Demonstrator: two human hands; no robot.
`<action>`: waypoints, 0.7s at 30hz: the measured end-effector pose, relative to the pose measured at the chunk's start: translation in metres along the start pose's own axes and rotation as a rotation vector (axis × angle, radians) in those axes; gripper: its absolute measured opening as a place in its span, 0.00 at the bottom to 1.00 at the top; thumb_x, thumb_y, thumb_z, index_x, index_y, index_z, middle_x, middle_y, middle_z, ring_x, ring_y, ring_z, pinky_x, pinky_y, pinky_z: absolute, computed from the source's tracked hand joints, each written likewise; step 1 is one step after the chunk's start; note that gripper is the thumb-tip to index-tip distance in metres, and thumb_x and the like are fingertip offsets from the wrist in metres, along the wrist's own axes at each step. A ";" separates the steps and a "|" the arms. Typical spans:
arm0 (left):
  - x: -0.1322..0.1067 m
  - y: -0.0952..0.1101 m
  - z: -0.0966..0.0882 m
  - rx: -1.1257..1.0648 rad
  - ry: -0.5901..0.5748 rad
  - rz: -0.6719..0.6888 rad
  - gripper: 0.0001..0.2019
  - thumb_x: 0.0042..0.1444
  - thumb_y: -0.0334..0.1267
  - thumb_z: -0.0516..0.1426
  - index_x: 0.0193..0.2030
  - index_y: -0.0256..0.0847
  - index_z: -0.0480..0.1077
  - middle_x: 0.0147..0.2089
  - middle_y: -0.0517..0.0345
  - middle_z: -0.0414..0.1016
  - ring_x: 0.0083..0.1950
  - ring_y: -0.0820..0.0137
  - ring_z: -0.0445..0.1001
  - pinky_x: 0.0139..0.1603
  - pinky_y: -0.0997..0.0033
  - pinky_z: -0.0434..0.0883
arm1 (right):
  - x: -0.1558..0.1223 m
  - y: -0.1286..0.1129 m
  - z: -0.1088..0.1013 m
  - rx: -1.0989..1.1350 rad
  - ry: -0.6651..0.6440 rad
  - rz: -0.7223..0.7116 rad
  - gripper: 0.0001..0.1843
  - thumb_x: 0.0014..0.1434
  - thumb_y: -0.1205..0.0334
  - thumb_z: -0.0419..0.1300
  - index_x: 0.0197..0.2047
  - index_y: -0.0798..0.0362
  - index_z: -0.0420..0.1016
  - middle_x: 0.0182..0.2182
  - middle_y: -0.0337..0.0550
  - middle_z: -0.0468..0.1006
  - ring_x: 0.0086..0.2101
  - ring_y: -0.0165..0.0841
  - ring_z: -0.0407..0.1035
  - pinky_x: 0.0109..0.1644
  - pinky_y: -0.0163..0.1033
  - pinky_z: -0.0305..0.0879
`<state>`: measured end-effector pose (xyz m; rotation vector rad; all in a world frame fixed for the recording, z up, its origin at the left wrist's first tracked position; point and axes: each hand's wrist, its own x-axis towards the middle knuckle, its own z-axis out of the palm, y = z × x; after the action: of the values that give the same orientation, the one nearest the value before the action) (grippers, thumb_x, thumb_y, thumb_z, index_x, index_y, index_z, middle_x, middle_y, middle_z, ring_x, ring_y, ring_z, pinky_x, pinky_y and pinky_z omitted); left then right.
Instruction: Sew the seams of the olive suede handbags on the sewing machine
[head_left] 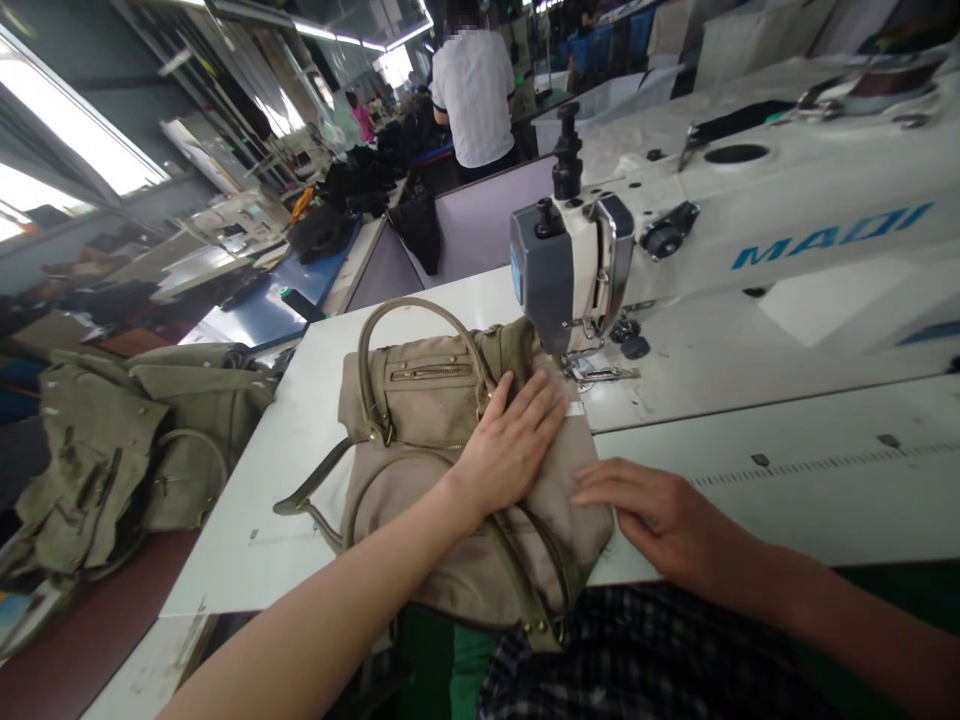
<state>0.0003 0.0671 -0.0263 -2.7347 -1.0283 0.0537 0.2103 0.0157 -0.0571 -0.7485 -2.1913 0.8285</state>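
Note:
A khaki handbag (420, 400) with olive handles and brass zippers lies spread on the white sewing table, its lower end hanging over the front edge. My left hand (514, 435) rests flat on the bag with its fingers stretched toward the needle area. At the bag's right edge, my right hand (652, 505) touches the fabric with extended fingers, the thumb lower and apart. The presser foot (596, 370) of the sewing machine (750, 250) stands just beyond the bag's upper right edge. Whether fabric lies under the needle is hard to make out.
More olive bags (142, 440) are piled on a brown surface at the left. A thread spool (300, 303) stands behind the table's (247, 560) far left corner. Farther back are a person in a white shirt (474, 95) and a blue-topped workbench (262, 300).

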 end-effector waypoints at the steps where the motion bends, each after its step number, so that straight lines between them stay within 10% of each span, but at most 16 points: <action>1: 0.001 0.000 0.001 0.009 0.004 0.007 0.24 0.64 0.34 0.44 0.66 0.33 0.55 0.71 0.47 0.49 0.72 0.56 0.42 0.69 0.45 0.39 | 0.000 0.005 0.000 -0.068 0.026 0.001 0.20 0.58 0.78 0.47 0.46 0.55 0.74 0.45 0.50 0.76 0.49 0.35 0.69 0.53 0.41 0.69; 11: 0.002 -0.003 0.006 -0.099 -0.004 0.003 0.26 0.61 0.36 0.46 0.66 0.30 0.54 0.69 0.45 0.53 0.71 0.60 0.48 0.69 0.51 0.44 | 0.019 0.034 -0.012 -0.445 0.040 -0.233 0.16 0.64 0.75 0.47 0.43 0.59 0.76 0.40 0.54 0.77 0.48 0.40 0.70 0.50 0.43 0.72; 21: 0.005 -0.007 0.001 -0.253 0.021 0.001 0.38 0.48 0.29 0.50 0.68 0.30 0.48 0.71 0.46 0.48 0.72 0.61 0.43 0.70 0.54 0.42 | 0.049 0.034 0.002 -0.489 0.137 -0.129 0.16 0.66 0.72 0.47 0.36 0.57 0.75 0.33 0.50 0.77 0.36 0.39 0.71 0.42 0.44 0.70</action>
<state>-0.0010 0.0757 -0.0258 -2.9527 -1.0951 -0.1124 0.1876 0.0704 -0.0644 -0.8523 -2.3097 0.1649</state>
